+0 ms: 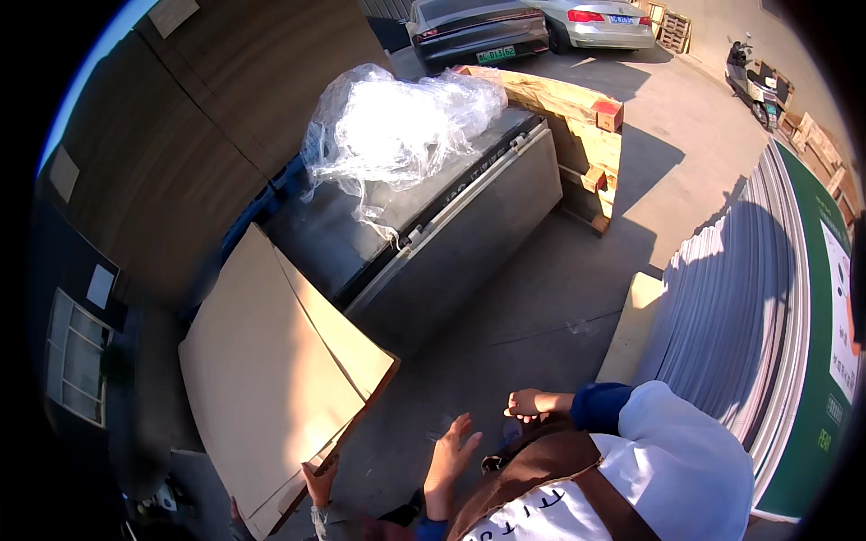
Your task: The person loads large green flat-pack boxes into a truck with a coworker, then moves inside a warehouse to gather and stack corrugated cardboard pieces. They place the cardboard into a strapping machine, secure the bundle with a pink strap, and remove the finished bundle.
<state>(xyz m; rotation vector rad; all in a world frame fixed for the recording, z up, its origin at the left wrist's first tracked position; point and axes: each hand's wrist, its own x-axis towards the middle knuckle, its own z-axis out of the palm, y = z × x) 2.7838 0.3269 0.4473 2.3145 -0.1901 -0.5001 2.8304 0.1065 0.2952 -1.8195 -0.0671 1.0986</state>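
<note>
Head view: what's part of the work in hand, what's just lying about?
Likely in the work:
- brown sheets, edge gripped by a co-worker's hand
- left hand, open, empty, nearest them
- right hand, fingers curled, nothing visible in it

Probably just around:
- clear plastic wrap on the dark load
- wooden pallet
- pale sheet stack, right
- dark car, silver car, scooter

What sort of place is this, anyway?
Probably an outdoor yard for loading or storing goods, beside a building: parked cars stand on sunlit paving, with a wooden pallet and stacked brown boards close by.
</note>
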